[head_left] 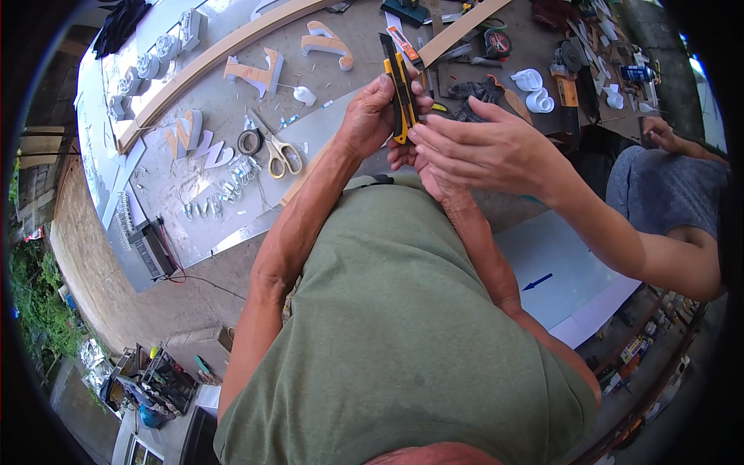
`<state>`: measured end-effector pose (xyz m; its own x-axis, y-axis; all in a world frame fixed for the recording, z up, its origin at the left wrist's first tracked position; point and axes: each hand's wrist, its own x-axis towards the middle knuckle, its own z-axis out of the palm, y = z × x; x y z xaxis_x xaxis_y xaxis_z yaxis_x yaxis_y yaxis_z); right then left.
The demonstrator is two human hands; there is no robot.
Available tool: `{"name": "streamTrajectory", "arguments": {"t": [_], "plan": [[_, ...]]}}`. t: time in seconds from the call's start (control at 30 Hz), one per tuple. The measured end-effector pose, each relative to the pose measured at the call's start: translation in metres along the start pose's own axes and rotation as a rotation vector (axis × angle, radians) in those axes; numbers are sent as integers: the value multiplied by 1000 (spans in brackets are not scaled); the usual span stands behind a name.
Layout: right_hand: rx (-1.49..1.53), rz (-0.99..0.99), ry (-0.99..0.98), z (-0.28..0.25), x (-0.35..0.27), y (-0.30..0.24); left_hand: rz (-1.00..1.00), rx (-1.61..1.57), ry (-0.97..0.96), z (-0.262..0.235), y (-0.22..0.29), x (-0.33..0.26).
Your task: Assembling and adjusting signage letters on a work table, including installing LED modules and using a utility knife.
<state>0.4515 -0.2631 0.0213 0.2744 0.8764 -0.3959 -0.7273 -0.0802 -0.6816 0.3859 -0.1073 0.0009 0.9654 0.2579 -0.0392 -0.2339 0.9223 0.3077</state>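
The left hand (372,116) wraps a yellow-and-black cutter (401,105) over the table (205,101)'s near side; the right hand (440,183) (half hidden, I can't tell its grip) sits behind a co-worker's hand (492,149). A sudden tug could nick crowded fingers.

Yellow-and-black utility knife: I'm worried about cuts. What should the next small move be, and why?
Probably hold the yellow-and-black utility knife steady: the person's left hand grips it, while a co-worker's bare hand reaches in beside its lower end.
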Motion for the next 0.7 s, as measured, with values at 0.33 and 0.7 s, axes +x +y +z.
{"name": "streamTrajectory", "arguments": {"t": [0.33, 0.7], "plan": [[98, -14, -25, -17, 0, -6, 46, 117, 157, 5, 14, 16], [-136, 25, 326, -51, -5, 1, -152, 316, 194, 20, -8, 42]]}}
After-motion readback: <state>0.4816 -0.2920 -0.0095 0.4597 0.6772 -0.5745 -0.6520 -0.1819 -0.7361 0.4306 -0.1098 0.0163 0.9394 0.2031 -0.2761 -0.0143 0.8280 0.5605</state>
